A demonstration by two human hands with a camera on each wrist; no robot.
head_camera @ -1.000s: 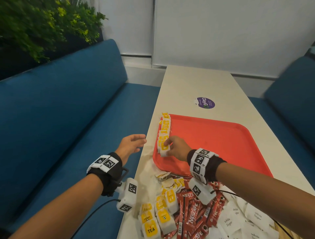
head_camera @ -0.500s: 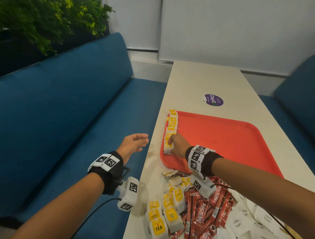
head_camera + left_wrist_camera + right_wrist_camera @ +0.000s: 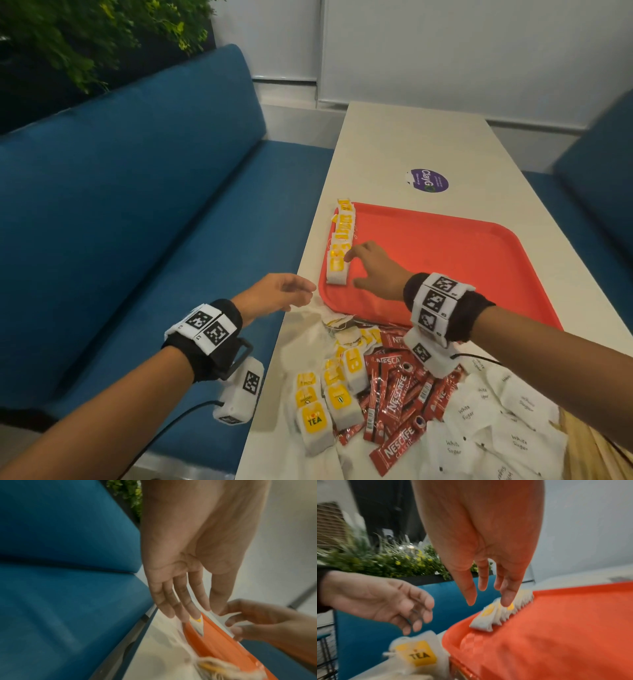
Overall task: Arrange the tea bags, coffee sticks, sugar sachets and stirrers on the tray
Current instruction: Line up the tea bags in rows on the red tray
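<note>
Right hand point(image 3: 375, 272), fingers relaxed, touches the tea bag row point(image 3: 340, 240) on the red tray point(image 3: 462, 267); left hand point(image 3: 274, 294) hovers empty, fingers loose.

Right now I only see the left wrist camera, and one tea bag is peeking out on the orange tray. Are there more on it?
Observer: Yes. A whole row of tea bags stands along the left edge of the tray.
Operator: Is the other hand holding one?
Observer: No. The right hand holds nothing. Its straight fingers reach the row close to its near end.
Operator: Where's the coffee?
Observer: The coffee sticks lie in a pile on the table, nearer than the tray. They sit between loose tea bags and sugar sachets.
</note>
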